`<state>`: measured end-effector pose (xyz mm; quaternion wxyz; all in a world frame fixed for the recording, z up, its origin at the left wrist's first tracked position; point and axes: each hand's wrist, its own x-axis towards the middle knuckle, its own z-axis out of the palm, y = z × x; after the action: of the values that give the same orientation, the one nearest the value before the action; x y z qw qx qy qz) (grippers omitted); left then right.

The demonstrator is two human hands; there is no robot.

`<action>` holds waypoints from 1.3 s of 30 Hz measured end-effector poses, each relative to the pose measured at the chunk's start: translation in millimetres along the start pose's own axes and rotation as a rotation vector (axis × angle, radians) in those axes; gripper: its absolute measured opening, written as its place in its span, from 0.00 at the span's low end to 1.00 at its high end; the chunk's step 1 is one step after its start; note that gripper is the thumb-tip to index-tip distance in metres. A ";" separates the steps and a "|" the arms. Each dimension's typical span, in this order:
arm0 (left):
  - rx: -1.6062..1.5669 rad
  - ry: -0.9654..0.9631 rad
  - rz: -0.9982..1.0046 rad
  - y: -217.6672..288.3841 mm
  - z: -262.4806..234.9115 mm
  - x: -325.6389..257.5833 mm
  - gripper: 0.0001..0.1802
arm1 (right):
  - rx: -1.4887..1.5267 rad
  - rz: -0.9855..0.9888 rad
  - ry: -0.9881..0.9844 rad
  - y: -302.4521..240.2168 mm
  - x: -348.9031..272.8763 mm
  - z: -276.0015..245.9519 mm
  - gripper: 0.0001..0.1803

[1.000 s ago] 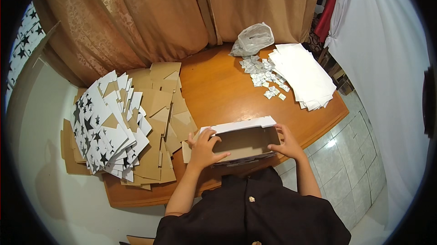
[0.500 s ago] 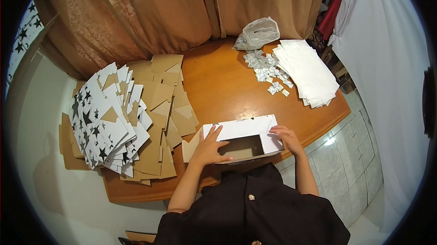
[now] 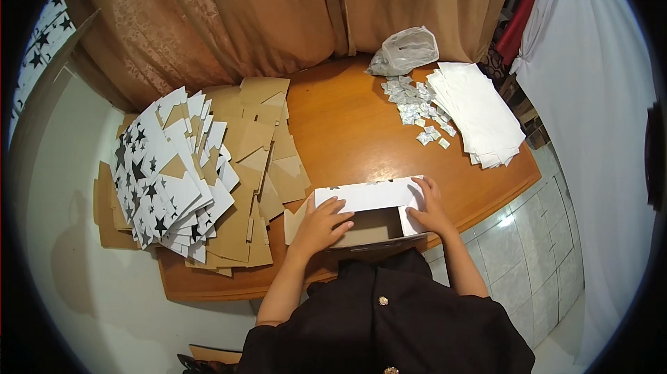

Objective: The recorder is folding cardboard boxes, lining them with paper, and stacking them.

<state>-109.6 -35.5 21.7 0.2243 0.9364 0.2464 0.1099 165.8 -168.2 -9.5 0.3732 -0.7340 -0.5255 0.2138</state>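
A partly folded cardboard box (image 3: pixel 368 197), white outside and with black marks on its far edge, lies in front of me at the table's near edge. Its brown inside shows through the open middle. My left hand (image 3: pixel 321 229) grips the left end, fingers bent over the white panel and thumb by the opening. At the right end, my right hand (image 3: pixel 432 211) is closed on the side, its fingers at the far corner and its thumb on the white end flap. A brown flap (image 3: pixel 294 221) sticks out on the left beside my left hand.
Flat white cardboard pieces with black stars (image 3: pixel 156 190) and brown cardboard pieces (image 3: pixel 240 159) are heaped at the left. Small silvery packets (image 3: pixel 415 104), a clear plastic bag (image 3: pixel 410 51) and white paper sheets (image 3: pixel 479 113) lie at the far right of the wooden table (image 3: pixel 333 124).
My right hand has moved from the flap's outer edge to the box's far right corner, now wrapped round it. My left hand stays at the left end. The view has shifted slightly.
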 end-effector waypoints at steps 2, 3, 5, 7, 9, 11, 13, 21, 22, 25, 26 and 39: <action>-0.111 0.139 -0.043 12.1 -35.5 -8.2 0.17 | 0.059 0.027 0.006 4.1 -5.1 -2.2 0.38; -0.112 0.137 -0.049 6.6 -42.7 -16.4 0.17 | 0.118 0.053 0.015 4.4 -9.0 -3.3 0.38; -0.109 0.482 -0.218 -7.3 -54.8 -32.4 0.15 | 0.077 0.053 0.009 7.3 -14.6 -2.9 0.38; -0.263 0.621 -0.335 -30.9 -43.3 -47.4 0.20 | 0.018 -0.001 0.005 7.6 -16.6 -0.5 0.38; -0.421 0.756 -0.441 -49.3 -14.1 -53.7 0.25 | 0.027 0.011 0.012 5.8 -14.9 1.3 0.37; -0.935 0.520 -0.596 -53.0 20.0 -50.7 0.40 | 0.034 0.024 0.026 8.2 -12.7 3.0 0.36; -1.038 0.424 -0.652 -39.9 35.5 -30.6 0.46 | 0.055 -0.001 0.042 15.2 -13.8 6.5 0.34; -0.956 0.214 -0.623 -51.1 71.6 -5.8 0.54 | 0.365 0.037 0.185 20.2 -18.2 5.0 0.25; -0.883 0.227 -0.593 -53.2 74.8 -8.0 0.53 | 0.543 0.070 0.251 22.9 -20.9 3.9 0.25; -0.779 0.215 -0.592 -43.3 65.4 -6.1 0.51 | 0.517 0.026 0.386 27.8 -38.6 -1.9 0.30; -0.749 0.192 -0.619 -38.4 61.4 -5.2 0.49 | 0.428 -0.062 0.407 28.4 -42.5 -3.6 0.36; 0.057 0.357 0.058 -16.4 34.5 -46.2 0.38 | -0.337 -0.358 0.144 -2.1 -43.1 14.0 0.16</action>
<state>-145.0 -59.0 -20.6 0.1472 0.9147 0.2583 0.2737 139.3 -203.4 -20.1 0.3137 -0.6944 -0.6476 0.0009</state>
